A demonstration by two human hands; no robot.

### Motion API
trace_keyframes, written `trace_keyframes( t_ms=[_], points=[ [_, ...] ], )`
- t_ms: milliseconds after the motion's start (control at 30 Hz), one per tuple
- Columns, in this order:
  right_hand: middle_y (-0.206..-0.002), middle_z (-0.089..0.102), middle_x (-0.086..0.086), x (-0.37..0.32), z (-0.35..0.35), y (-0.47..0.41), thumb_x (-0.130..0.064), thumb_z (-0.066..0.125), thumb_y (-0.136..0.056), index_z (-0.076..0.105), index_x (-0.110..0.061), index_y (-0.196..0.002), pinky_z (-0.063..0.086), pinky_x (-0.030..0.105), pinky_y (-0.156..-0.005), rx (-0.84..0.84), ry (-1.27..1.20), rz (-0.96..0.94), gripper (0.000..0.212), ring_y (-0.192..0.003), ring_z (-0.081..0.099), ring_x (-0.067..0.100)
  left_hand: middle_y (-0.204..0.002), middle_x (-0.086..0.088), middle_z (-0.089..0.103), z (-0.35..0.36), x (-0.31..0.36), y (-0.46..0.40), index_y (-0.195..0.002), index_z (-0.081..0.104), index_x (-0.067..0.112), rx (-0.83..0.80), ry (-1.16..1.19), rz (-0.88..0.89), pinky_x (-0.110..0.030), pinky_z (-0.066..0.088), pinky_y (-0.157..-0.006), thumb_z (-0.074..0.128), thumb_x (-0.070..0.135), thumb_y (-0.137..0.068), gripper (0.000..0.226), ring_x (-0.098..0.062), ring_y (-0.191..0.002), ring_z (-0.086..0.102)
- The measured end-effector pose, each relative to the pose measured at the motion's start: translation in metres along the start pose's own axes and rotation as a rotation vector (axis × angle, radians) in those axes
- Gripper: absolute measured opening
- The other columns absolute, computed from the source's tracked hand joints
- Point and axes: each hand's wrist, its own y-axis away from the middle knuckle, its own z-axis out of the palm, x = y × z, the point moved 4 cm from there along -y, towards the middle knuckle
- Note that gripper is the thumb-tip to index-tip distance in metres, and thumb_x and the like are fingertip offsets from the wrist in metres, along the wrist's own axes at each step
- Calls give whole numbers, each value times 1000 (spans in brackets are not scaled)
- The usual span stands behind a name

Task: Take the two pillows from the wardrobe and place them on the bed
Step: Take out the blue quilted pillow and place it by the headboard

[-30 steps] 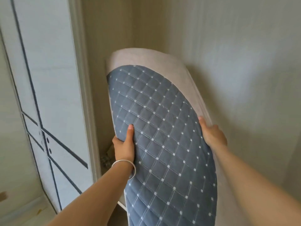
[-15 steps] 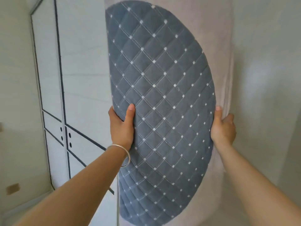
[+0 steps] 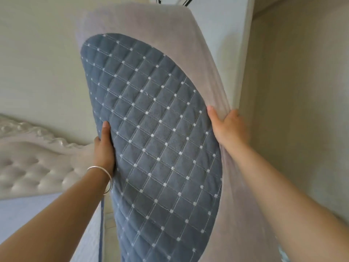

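Observation:
A large pillow (image 3: 151, 129) with a blue quilted face dotted white and a pale grey border fills the middle of the view, held upright in the air. My left hand (image 3: 103, 150), with a silver bangle on the wrist, grips its left edge, thumb on the blue face. My right hand (image 3: 229, 127) clutches the grey border on the right side. The bed's tufted white headboard (image 3: 34, 167) shows at the lower left, and a strip of pale blue mattress (image 3: 24, 214) lies below it. The wardrobe's white edge (image 3: 243, 53) rises behind the pillow at the upper right. No second pillow is visible.
A cream wall (image 3: 37, 63) stands behind the headboard. A beige wall (image 3: 302, 110) fills the right side. A bit of floor (image 3: 110, 220) shows between my left arm and the pillow.
The view has swung left from the wardrobe doors to the bed's headboard. The pillow stays in both hands and now tilts with its top leaning left.

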Motion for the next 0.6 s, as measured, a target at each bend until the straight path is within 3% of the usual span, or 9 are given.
trace_keyframes(
  t_ms=[200,300,400,533,600],
  points=[
    [-127,52,16,-54,132,32,-75,29,-80,42,-1,-126,43,44,-91,-301,-92,23,88,-114,50,36,-117,-2,65,-109,6,9,-119,60,26,322,-154,-64,-48,39,-104,34,101,-46,108,-28,-106,59],
    [-130,49,14,-70,199,62,-76,31,-77,39,-3,-130,42,45,-96,-473,-138,53,90,-118,47,34,-123,-4,65,-158,-20,6,-126,59,27,412,-163,-119,-49,39,-105,43,96,-46,106,-30,-111,59],
    [-130,50,13,-66,263,88,-77,33,-74,39,-5,-131,42,46,-96,-619,-136,87,92,-118,48,34,-128,-9,61,-192,-48,4,-134,52,22,514,-234,-194,-53,38,-105,45,93,-43,115,-35,-115,57],
    [-126,53,12,-40,356,117,-78,33,-70,41,-7,-130,44,45,-95,-807,-118,130,92,-114,51,35,-129,-13,59,-214,-97,-5,-135,51,13,590,-286,-306,-45,40,-100,43,82,-60,103,-35,-114,56],
    [-127,52,13,-30,403,122,-77,36,-72,40,-6,-130,43,45,-95,-888,-113,151,91,-115,50,35,-133,-14,57,-221,-125,-22,-136,49,11,629,-297,-350,-45,38,-99,42,82,-58,106,-35,-116,55]
  ],
)
